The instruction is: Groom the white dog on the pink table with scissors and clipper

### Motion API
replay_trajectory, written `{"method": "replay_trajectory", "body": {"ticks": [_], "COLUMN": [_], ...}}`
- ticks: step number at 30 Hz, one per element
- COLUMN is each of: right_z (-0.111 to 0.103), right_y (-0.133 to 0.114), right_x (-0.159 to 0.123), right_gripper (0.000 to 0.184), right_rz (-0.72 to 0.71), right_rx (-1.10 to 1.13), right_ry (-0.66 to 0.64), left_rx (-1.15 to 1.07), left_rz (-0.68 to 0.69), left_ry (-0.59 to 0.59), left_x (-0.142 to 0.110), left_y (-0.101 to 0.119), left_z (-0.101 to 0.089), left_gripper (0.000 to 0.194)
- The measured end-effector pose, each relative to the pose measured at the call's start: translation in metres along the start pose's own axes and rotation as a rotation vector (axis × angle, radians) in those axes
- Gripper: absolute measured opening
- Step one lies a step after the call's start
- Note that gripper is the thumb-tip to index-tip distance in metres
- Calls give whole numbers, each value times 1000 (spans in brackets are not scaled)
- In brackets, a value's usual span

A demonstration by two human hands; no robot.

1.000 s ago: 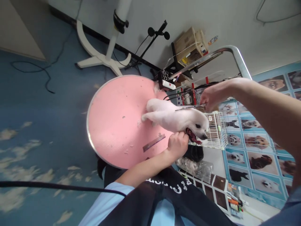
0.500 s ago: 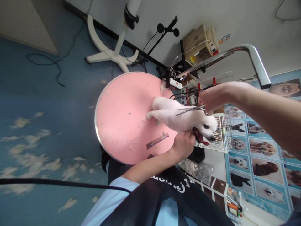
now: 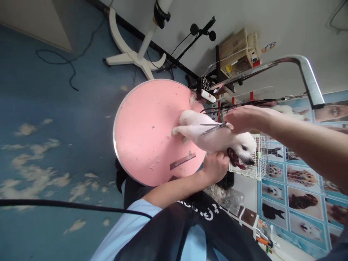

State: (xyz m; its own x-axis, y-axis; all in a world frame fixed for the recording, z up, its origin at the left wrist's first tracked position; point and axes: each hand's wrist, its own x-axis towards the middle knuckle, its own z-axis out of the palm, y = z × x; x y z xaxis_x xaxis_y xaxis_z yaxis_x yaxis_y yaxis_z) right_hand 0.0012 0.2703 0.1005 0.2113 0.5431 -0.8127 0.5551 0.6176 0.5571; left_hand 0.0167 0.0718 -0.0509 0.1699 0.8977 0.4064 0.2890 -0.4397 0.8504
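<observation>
1 comb lies on the table, left fingers clamped on the dog, right fingers on scissors.

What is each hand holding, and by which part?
The right hand holds scissors by the handle end; the left hand holds the dog under its jaw.

Pink table: I can pass above the comb.
White dog: blocks the gap between my left hand and right hand.
Metal bar: obstructs beyond the right hand.
</observation>
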Motion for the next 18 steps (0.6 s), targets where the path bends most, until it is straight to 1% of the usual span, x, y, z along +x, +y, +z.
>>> {"method": "replay_trajectory", "body": {"ticks": [2, 4, 7, 11, 14, 18], "right_z": [0, 2, 8, 13, 4, -20], "right_y": [2, 3, 8, 10, -2, -30], "right_x": [3, 6, 13, 28, 38, 46], "right_gripper": [8, 6, 14, 22, 26, 30], "right_rz": [3, -14, -34, -29, -45, -47], "right_rx": [-38, 9, 156, 208, 182, 4], "right_ry": [-11, -5, 7, -17, -78, -181], "left_rx": [4, 7, 3, -19, -34, -51], "left_rz": [2, 8, 13, 8, -1, 15], "left_ry": [7, 2, -22, -45, -33, 33], "left_x": [-1, -1, -1, 2, 4, 7], "left_y": [0, 0, 0, 1, 2, 3], "left_z": [1, 1, 1, -1, -1, 1], "left_gripper": [11, 11, 10, 10, 11, 17]}}
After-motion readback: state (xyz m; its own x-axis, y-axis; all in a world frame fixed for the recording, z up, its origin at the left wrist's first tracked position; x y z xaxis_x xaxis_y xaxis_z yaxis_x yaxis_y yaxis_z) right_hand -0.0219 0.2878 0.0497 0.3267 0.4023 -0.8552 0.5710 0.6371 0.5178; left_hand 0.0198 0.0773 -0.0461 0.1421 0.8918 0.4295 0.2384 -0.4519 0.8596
